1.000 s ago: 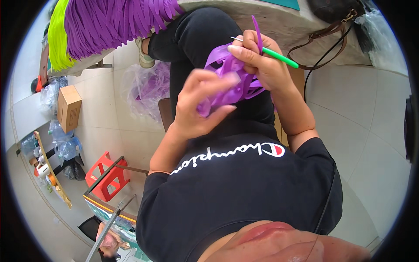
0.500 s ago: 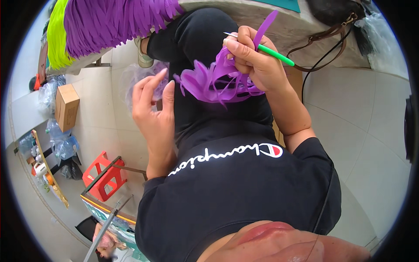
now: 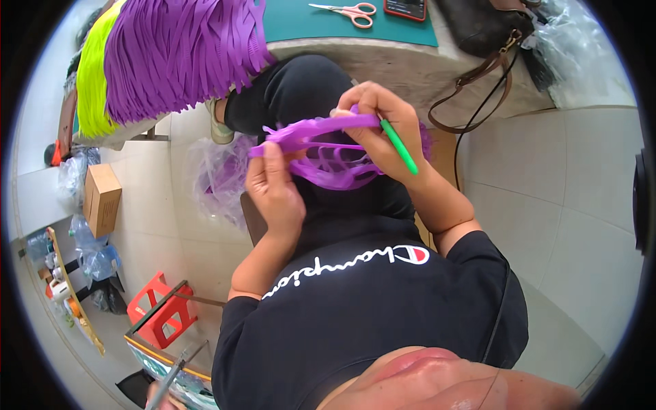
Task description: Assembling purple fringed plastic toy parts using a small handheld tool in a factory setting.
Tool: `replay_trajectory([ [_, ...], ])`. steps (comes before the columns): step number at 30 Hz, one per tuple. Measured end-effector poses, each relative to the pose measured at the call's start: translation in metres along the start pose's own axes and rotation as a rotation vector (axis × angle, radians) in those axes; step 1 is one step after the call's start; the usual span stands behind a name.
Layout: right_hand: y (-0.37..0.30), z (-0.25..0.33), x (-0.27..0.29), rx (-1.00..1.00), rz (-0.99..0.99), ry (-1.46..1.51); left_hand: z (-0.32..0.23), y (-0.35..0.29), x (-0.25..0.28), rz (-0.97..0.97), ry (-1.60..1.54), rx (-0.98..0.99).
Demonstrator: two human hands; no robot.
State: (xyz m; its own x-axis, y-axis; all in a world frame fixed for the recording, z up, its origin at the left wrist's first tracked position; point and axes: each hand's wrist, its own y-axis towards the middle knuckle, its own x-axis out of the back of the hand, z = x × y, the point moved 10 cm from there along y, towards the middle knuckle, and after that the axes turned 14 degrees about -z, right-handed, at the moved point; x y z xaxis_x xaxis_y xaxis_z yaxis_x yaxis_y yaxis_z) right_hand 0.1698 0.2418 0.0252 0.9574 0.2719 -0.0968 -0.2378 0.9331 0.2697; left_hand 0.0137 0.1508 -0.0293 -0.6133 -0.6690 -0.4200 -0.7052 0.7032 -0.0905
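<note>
In front of my lap, a bunch of purple plastic strips (image 3: 331, 179) with cut-out slots is stretched between my hands. My left hand (image 3: 277, 195) pinches one end of it between thumb and fingers. My right hand (image 3: 386, 126) grips the other end up near its fingertips. Tucked in that same right hand is a slim tool with a bright green handle (image 3: 399, 147); its tip is mostly hidden by the fingers. Some strips hang in loops below and between the hands, slightly blurred.
Purple strips (image 3: 181, 55) and lime-green strips (image 3: 94, 82) drape over the table edge. On the green mat (image 3: 290, 20) lie pink-handled scissors (image 3: 355, 12) and a phone (image 3: 406, 8). A bag (image 3: 471, 27) sits to the right. Plastic bags (image 3: 219, 178) rest on the floor, beyond a red stool (image 3: 160, 311).
My left hand, empty and spread before, has moved right and taken hold of the purple strips. My right hand has tilted the green tool downward. More of the table shows.
</note>
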Motion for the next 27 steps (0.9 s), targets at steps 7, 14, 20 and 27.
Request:
replay_trajectory([
  [7,-0.003,-0.012,-0.002,-0.115,0.073,0.224,-0.002,0.008,-0.005,0.066,-0.153,0.129],
  [14,-0.009,-0.04,-0.026,-0.365,0.198,0.412,0.015,0.006,-0.015,0.078,-0.098,0.171],
  [20,-0.011,-0.053,-0.031,-0.541,0.23,0.471,0.028,0.005,-0.022,0.086,-0.112,0.212],
  [27,-0.017,-0.063,-0.019,-0.611,0.199,0.323,0.023,0.002,-0.03,0.121,-0.081,0.198],
])
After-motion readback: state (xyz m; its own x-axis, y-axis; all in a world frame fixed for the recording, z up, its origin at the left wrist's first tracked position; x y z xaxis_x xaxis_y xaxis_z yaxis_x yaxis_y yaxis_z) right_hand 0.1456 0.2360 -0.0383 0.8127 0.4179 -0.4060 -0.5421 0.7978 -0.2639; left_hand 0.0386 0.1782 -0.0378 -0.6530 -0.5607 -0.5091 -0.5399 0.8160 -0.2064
